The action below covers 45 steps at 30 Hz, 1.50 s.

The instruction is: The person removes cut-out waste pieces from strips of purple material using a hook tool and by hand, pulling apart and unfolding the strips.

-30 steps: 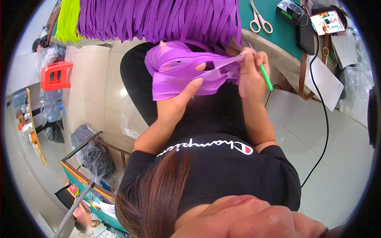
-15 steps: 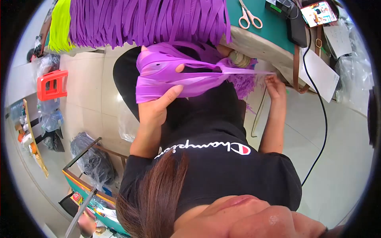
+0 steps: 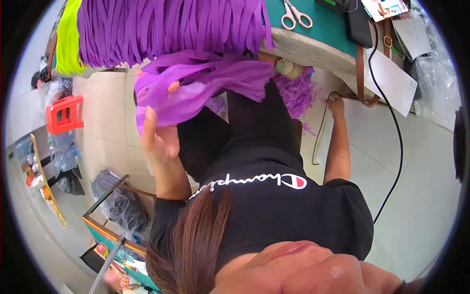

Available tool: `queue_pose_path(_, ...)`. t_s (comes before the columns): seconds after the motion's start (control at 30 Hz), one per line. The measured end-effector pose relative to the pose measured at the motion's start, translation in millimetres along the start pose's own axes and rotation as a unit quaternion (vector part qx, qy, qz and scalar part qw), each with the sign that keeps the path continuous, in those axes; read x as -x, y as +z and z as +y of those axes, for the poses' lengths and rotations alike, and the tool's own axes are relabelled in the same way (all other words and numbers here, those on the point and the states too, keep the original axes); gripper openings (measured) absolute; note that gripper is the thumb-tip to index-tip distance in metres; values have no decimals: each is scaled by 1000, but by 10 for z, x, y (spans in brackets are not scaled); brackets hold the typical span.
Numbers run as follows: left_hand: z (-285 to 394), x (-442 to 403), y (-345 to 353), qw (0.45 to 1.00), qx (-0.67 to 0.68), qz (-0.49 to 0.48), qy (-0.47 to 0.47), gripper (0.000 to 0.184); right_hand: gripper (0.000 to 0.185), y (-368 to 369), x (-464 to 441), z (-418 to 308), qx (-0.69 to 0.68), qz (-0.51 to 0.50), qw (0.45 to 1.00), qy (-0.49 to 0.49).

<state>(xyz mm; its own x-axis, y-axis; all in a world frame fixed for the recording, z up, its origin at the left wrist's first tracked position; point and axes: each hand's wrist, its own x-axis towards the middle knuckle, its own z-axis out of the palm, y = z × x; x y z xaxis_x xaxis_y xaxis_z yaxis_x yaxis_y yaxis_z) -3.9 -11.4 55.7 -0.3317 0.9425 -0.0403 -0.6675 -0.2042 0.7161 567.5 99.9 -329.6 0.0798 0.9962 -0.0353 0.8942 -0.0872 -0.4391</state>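
Observation:
On the left, my left hand (image 3: 164, 139) holds a bundle of thin, sheer purple strips (image 3: 215, 81). The strips drape over the hand, thumb and fingertips showing around them, and their loose ends hang out to the right above my lap. Farther right and apart from the bundle is my right hand (image 3: 336, 105). Its fingers are pinched together; whatever may be between them is too small to make out. Just beyond the bundle, a thick row of purple strips (image 3: 171, 29) hangs over the table edge, beside some lime-green strips (image 3: 69, 39).
Scissors (image 3: 295, 18) lie on the green tabletop (image 3: 320, 39), near a lit phone (image 3: 387, 9). A black cable (image 3: 399, 132) runs down on the right. Shredded purple scraps (image 3: 296, 95) are beside my leg. A red stool (image 3: 65, 114) stands at left.
A strip that was stretched taut from the bundle to my right hand no longer spans between them. My left hand has moved left with the bundle, whose ends now hang loose.

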Motion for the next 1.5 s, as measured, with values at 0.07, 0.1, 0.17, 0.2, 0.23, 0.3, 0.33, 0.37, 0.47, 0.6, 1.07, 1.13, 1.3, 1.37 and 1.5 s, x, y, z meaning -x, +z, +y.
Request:
queue_pose_path(0.07, -30, -45, -101, 994, -76, 80, -1, 62, 32, -235, 140, -756, 126, 51, 989, -64)
queue_pose_path(0.1, -44, -65, -118, 986, -113, 119, -1, 60, 33, -407, 151, -1121, 65, -13, 997, -44)
queue_pose_path(0.17, -59, -67, -83, 982, -129, 133, 17, 58, 34, -791, 166, -1870, -51, -148, 986, -52)
queue_pose_path(0.2, -45, -49, -46, 982, -139, 129, 18, 58, 34, -1037, 170, -2265, -107, -218, 966, -86)
queue_pose_path(0.23, -46, -34, -14, 981, -147, 123, 19, 59, 32, -1378, 205, -2745, -189, -251, 943, -106)
queue_pose_path(0.3, -16, 26, -132, 987, -86, 130, -38, 58, 33, -1912, 310, -3535, -397, -229, 866, -199)
queue_pose_path(0.33, 24, 70, -252, 986, -37, 136, -83, 58, 35, -2092, 356, -3809, -513, -171, 797, -270)
queue_pose_path(0.37, 52, 112, -313, 982, 10, 141, -129, 58, 42, -2294, 399, -4071, -556, -111, 765, -304)
queue_pose_path(0.47, -1, 211, -350, 949, 142, 176, -222, 48, 42, -2740, 560, -4491, -658, -53, 629, -410)
queue_pose_path(0.6, -90, 338, -363, 917, 193, 192, -291, 40, 32, -2954, 583, -4893, -648, -57, 513, -561)
queue_pose_path(1.07, -133, 374, -311, 894, 213, 227, -321, 57, 10, -3086, 810, -5127, -678, -51, 535, -502)
queue_pose_path(1.13, -166, 401, -406, 912, 212, 183, -300, 56, 21, -3018, 738, -5134, -670, -40, 490, -556)
queue_pose_path(1.3, -93, 421, -322, 946, 196, 156, -206, 53, 25, -2961, 694, -5140, -674, -41, 449, -585)
queue_pose_path(1.37, -26, 398, -260, 954, 187, 146, -185, 53, 25, -2948, 687, -5146, -679, -42, 445, -582)
queue_pose_path(1.5, 25, 320, -191, 982, 145, 78, -92, 63, 25, -2923, 691, -5111, -687, -39, 437, -579)
